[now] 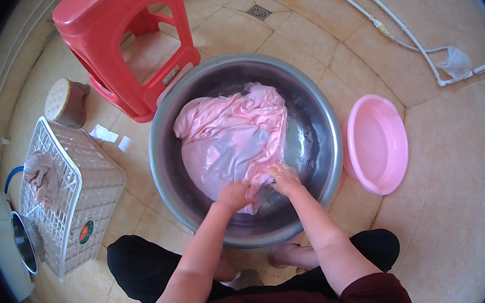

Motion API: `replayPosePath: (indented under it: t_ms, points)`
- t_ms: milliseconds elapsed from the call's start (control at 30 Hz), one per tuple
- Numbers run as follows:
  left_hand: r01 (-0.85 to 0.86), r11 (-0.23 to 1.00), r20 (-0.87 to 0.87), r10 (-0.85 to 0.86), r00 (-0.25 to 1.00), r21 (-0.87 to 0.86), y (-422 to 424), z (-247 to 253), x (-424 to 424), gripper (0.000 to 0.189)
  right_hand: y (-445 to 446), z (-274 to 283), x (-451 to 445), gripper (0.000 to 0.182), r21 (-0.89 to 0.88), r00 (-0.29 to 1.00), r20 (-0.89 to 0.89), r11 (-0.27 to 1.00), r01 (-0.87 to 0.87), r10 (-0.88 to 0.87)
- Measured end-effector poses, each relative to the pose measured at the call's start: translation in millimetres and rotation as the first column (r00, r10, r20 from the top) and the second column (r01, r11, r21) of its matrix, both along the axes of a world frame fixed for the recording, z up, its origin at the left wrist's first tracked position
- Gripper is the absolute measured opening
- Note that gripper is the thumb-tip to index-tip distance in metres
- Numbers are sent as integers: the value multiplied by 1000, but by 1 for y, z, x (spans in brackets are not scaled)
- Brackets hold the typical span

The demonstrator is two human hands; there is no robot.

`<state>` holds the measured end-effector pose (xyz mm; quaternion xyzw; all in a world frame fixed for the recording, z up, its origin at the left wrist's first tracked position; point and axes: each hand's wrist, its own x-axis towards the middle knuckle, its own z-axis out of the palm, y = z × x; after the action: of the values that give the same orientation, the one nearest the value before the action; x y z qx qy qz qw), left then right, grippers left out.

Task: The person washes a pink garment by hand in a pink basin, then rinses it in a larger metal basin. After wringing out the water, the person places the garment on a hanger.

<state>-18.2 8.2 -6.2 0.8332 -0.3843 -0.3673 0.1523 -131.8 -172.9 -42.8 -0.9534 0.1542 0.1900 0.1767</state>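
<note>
A large round metal basin (pixel 161 178) stands on the floor before me with water in it. Inside lies a wet pink cloth (pixel 232 135), bunched at the top and right and ballooned smooth at the lower left. My left hand (pixel 234 195) is at the near edge of the cloth, blurred, its fingers not clear. Just to its right, my right hand (pixel 284 178) has its fingers on a bunched fold of the cloth, with the thumb on the inner side. The cloth's near end hangs down in the water between both hands.
A red plastic stool (pixel 99 15) stands beyond the basin at left. Right of the basin, a pink plastic tub (pixel 375 146) leans on its side. At left, a white plastic crate (pixel 90 181) bears a crumpled cloth (pixel 42 177). A floor drain (pixel 259 12) and white pipes (pixel 361 12) lie farther off.
</note>
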Motion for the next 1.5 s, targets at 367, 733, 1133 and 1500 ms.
replayPosePath:
  t_ms: [367,733,1133,1500]
  points:
    - [-335,941,273,332,903,-38,38,-51,44,19,-32,9,-6,24,-503,875,68,741,445,-479]
    - [-86,967,545,207,812,-240,28,-26,44,14,9,3,-10,33,-83,996,-79,996,28,-34]
    - [95,985,266,-130,955,141,29,-44,11,35,59,-2,6,44,-78,991,95,992,100,-92]
    - [94,979,243,-136,960,179,44,-58,21,20,38,7,-6,46,642,869,-180,614,459,-462]
